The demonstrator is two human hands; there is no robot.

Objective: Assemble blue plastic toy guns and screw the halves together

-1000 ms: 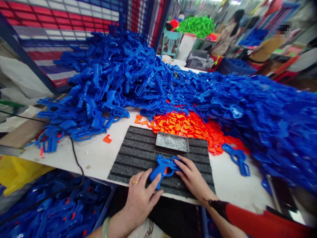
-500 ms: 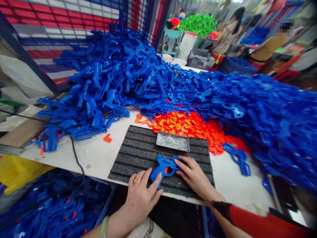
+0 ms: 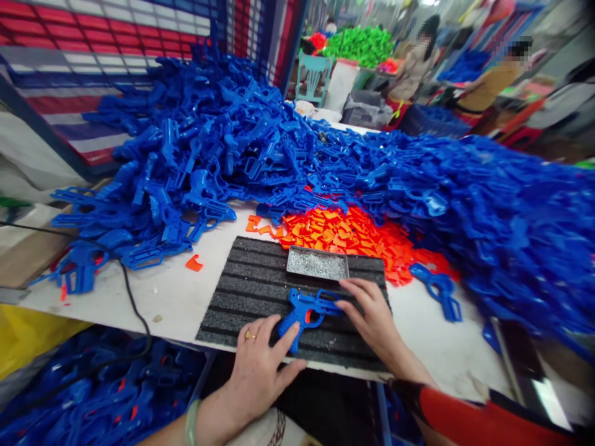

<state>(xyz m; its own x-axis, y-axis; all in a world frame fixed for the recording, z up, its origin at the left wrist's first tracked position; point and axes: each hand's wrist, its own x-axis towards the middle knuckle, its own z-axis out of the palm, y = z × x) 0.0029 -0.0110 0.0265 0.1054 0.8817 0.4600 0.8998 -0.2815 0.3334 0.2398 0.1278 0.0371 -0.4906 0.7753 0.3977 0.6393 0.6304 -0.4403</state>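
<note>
Steadying blue toy pistol shell (image 3: 304, 313) flat on ribbed mat (image 3: 232, 310): left hand (image 3: 258, 371) spread at grip (image 3: 288, 331), right hand (image 3: 376, 319) fingers-together along barrel (image 3: 320, 303).

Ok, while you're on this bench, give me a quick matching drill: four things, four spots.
Things:
1. gold ring
2. metal tray
3. orange pieces
4. blue toy gun

Spots:
A. on a finger of the left hand
B. heaped on the table beyond the mat
C. on the mat, between the left hand and right hand
D. at the far edge of the mat

Pairs: 1-A, 2-D, 3-B, 4-C
</note>
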